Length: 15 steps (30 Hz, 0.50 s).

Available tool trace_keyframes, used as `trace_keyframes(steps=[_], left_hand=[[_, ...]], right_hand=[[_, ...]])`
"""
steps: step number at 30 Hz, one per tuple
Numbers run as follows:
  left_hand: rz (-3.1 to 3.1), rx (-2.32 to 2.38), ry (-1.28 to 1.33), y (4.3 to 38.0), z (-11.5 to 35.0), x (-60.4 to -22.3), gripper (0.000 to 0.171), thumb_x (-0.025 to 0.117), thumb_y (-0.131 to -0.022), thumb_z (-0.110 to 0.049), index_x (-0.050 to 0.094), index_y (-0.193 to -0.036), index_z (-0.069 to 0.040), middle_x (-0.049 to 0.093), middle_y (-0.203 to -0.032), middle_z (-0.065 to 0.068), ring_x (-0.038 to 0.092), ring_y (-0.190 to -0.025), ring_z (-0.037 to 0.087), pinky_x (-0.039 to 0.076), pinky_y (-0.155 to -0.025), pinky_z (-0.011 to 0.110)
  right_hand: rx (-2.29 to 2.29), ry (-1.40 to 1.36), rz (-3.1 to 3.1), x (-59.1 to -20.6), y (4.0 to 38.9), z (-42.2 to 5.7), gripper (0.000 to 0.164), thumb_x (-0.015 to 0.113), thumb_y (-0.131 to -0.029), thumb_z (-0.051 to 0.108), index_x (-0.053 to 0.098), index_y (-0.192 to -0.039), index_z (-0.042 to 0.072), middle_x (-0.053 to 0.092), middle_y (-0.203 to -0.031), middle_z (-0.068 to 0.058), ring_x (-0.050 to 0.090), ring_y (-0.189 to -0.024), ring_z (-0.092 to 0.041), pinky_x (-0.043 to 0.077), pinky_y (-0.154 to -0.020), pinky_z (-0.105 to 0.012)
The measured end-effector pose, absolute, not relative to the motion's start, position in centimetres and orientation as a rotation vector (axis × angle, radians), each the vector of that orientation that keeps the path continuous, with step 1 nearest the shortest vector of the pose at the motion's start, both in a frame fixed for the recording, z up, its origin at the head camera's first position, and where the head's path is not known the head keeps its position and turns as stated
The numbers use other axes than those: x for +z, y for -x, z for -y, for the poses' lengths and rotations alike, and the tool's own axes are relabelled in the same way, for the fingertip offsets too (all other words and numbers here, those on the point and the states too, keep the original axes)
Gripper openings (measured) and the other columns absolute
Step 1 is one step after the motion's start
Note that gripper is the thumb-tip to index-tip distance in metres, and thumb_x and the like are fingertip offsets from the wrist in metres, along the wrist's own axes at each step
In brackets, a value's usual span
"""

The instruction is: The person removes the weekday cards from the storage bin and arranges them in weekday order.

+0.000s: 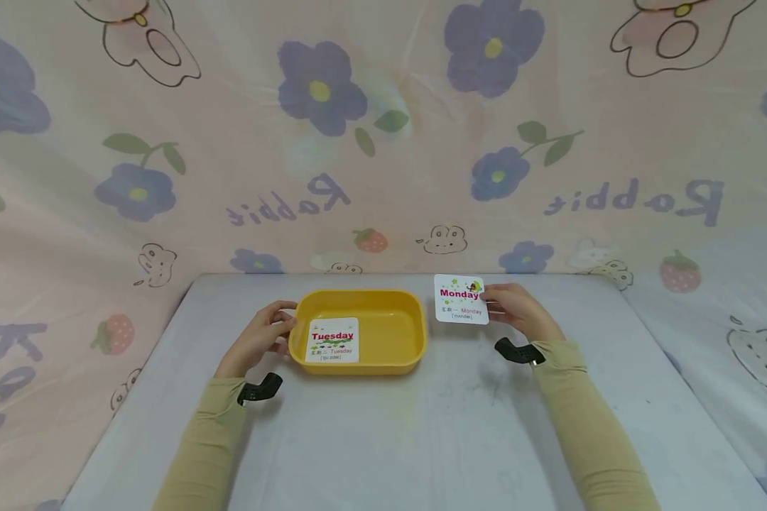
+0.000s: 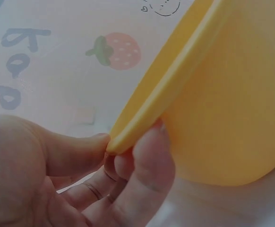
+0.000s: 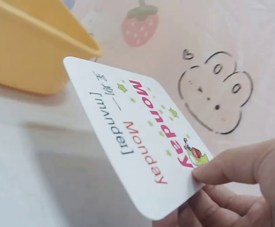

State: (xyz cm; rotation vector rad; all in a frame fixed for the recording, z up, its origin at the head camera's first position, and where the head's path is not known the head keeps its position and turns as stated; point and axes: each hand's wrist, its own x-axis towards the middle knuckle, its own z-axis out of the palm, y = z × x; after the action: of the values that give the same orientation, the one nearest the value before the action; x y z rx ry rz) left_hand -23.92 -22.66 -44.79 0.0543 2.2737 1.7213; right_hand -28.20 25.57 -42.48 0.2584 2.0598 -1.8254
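A yellow plastic tray (image 1: 393, 369) stands on the white table, and its left end is pinched at the rim by my left hand (image 1: 260, 336). In the left wrist view the thumb lies on the tray's rim (image 2: 175, 80) with fingers curled beneath it. Inside the tray, at its left side, a white "Tuesday" flashcard (image 1: 332, 341) leans face up. My right hand (image 1: 518, 309) pinches a "Monday" flashcard (image 1: 460, 299) by its right edge, holding it above the table to the right of the tray. The right wrist view shows the thumb on its printed face, with other fingers behind.
The white table (image 1: 358, 447) extends in front of the tray and to both sides. Behind it hangs a pale cloth (image 1: 415, 163) printed with flowers, rabbits and strawberries. A black band-like device (image 1: 262, 389) sits on the left wrist, and another black device (image 1: 519, 351) on the right.
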Motion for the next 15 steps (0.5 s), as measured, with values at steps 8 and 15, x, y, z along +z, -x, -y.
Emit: trace_keyframes(steps=[8,15], left_hand=[[-2.27,1.714,-0.003,23.9,22.5,-45.0,0.041,0.048,-0.101,-0.011,0.038,-0.141,-0.007,0.05,-0.106,0.021,0.058,-0.079,0.024,0.054,-0.058,0.033],[-2.283,1.704,-0.002,23.9,22.5,-44.8,0.041,0.048,-0.101,-0.011,0.037,-0.14,-0.007,0.05,-0.103,0.019,0.058,-0.075,0.023,0.053,-0.056,0.031]], right_hand=[[-1.689,-0.281,-2.153,-45.0,28.6,-24.9,0.048,0.049,-0.1,0.011,0.035,-0.14,-0.01,0.048,-0.132,-0.02,0.053,-0.106,-0.021,0.044,-0.093,-0.035],[-1.68,-0.248,-2.148,-46.1,29.0,-24.9,0.048,0.049,-0.099,0.009,0.034,-0.141,-0.011,0.045,-0.136,-0.022,0.053,-0.106,-0.02,0.045,-0.091,-0.033]])
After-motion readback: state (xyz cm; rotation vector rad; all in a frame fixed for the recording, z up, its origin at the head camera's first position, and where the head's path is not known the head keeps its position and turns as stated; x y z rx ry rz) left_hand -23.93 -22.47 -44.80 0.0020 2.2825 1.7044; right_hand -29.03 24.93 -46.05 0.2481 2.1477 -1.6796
